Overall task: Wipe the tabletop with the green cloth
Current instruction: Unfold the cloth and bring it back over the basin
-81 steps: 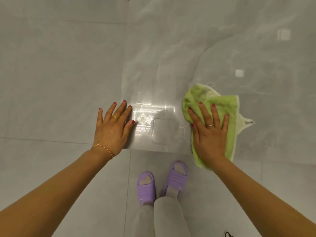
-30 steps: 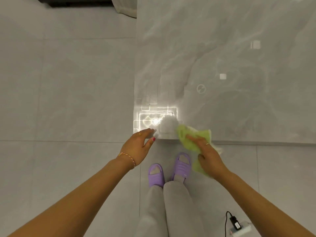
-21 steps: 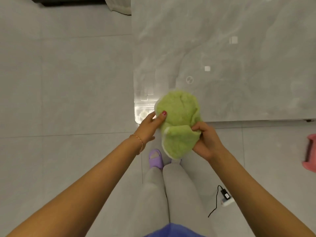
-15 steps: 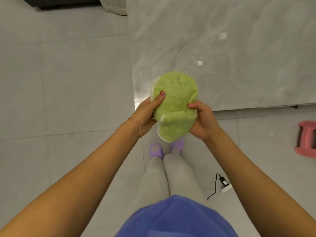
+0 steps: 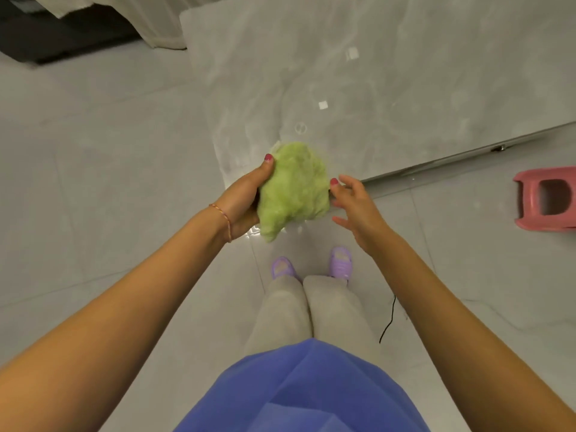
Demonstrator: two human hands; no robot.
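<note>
The green cloth (image 5: 294, 187) is bunched into a fluffy ball and held in the air over the near left corner of the glossy grey marble tabletop (image 5: 374, 88). My left hand (image 5: 246, 198) grips the cloth from its left side, thumb on top. Just right of the cloth, my right hand (image 5: 355, 204) has its fingers spread, with only a fingertip near the cloth's edge. The cloth is off the table surface.
A pink plastic stool (image 5: 548, 199) lies on the floor at the right. A black cable (image 5: 388, 322) runs across the tiles near my purple slippers (image 5: 311, 265). A pale curtain (image 5: 149, 23) and dark furniture (image 5: 56, 32) stand at the far left.
The cloth came off the tabletop and was bunched up in both hands. My right hand has now let go and opened; my left hand alone holds it. The view has pulled back.
</note>
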